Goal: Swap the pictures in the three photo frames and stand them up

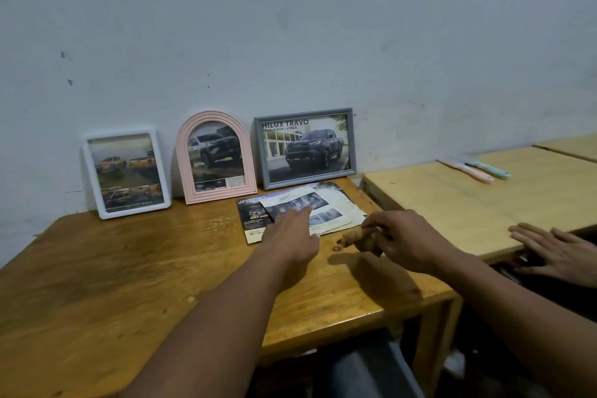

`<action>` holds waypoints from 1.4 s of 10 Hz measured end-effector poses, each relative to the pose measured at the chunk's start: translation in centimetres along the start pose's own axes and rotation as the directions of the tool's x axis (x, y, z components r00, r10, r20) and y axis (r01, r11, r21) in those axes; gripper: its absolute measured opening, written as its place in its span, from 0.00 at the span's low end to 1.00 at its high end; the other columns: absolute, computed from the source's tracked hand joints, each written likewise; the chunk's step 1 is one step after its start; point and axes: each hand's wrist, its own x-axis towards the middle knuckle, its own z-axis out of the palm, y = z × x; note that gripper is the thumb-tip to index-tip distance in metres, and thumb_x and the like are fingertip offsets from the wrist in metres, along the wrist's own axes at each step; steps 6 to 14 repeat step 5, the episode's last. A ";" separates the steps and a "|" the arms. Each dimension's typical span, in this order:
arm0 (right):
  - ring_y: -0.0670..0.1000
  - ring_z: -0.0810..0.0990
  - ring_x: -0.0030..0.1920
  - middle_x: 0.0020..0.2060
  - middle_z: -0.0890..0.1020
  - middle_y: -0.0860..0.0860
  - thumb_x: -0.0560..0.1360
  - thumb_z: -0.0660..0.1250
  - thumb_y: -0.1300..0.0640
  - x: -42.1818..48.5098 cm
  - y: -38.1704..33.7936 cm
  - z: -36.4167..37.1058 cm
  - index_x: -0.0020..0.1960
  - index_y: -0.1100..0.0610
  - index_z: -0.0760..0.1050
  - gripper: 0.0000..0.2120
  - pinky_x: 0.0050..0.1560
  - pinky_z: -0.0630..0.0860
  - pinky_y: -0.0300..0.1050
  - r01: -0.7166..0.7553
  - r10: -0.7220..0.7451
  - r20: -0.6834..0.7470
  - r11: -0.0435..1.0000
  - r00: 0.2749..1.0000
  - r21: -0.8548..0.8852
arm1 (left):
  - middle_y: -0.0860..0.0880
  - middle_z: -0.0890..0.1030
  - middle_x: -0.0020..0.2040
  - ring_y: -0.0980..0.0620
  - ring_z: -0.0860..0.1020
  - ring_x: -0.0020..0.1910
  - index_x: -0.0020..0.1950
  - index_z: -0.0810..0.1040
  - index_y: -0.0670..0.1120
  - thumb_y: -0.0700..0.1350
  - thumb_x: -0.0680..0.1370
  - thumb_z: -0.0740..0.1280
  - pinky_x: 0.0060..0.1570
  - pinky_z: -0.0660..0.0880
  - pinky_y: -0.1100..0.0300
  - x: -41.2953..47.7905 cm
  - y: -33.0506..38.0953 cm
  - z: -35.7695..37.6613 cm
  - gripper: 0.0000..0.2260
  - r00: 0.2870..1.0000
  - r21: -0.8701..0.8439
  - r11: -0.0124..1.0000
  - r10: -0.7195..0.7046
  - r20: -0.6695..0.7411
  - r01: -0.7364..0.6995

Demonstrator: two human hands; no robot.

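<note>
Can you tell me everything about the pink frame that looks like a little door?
The pink frame has a rounded arch top and a flat bottom, with ridged edging that looks like plastic. Inside is a picture of a silvery pickup truck, with small print below. It stands upright on the wooden table, leaning back against the wall, between the white frame and the grey frame.

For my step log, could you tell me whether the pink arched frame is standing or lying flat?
Standing: the pink arched frame rests on its bottom edge on the table, leaning back against the wall.
</note>
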 end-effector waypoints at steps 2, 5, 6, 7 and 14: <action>0.43 0.78 0.48 0.50 0.79 0.42 0.79 0.65 0.53 -3.2 2.5 0.5 0.60 0.40 0.75 0.12 0.47 0.78 0.39 -0.059 0.064 0.050 0.994 0.997 -0.088 | 0.46 0.61 0.80 0.42 0.60 0.78 0.82 0.54 0.54 0.56 0.81 0.64 0.73 0.63 0.44 -1.1 2.6 1.8 0.32 0.997 -0.003 0.997 0.078 0.027 -0.077; 0.43 0.80 0.46 0.47 0.82 0.43 0.77 0.63 0.43 -2.1 0.9 0.8 0.55 0.45 0.80 0.12 0.47 0.79 0.40 -0.102 0.118 0.193 0.991 0.974 -0.092 | 0.46 0.61 0.80 0.42 0.61 0.77 0.82 0.54 0.54 0.56 0.81 0.63 0.73 0.64 0.42 -1.0 0.5 1.4 0.32 0.998 0.022 0.999 0.042 0.046 -0.043; 0.43 0.80 0.46 0.47 0.82 0.43 0.77 0.63 0.43 -2.1 0.9 0.8 0.55 0.45 0.80 0.12 0.47 0.79 0.40 -0.102 0.118 0.193 0.991 0.974 -0.092 | 0.46 0.61 0.80 0.42 0.61 0.77 0.82 0.54 0.54 0.56 0.81 0.63 0.73 0.64 0.42 -1.0 0.5 1.4 0.32 0.998 0.022 0.999 0.042 0.046 -0.043; 0.43 0.80 0.46 0.47 0.82 0.43 0.77 0.63 0.43 -2.1 0.9 0.8 0.55 0.45 0.80 0.12 0.47 0.79 0.40 -0.102 0.118 0.193 0.991 0.974 -0.092 | 0.46 0.61 0.80 0.42 0.61 0.77 0.82 0.54 0.54 0.56 0.81 0.63 0.73 0.64 0.42 -1.0 0.5 1.4 0.32 0.998 0.022 0.999 0.042 0.046 -0.043; 0.43 0.80 0.46 0.47 0.82 0.43 0.77 0.63 0.43 -2.1 0.9 0.8 0.55 0.45 0.80 0.12 0.47 0.79 0.40 -0.102 0.118 0.193 0.991 0.974 -0.092 | 0.46 0.61 0.80 0.42 0.61 0.77 0.82 0.54 0.54 0.56 0.81 0.63 0.73 0.64 0.42 -1.0 0.5 1.4 0.32 0.998 0.022 0.999 0.042 0.046 -0.043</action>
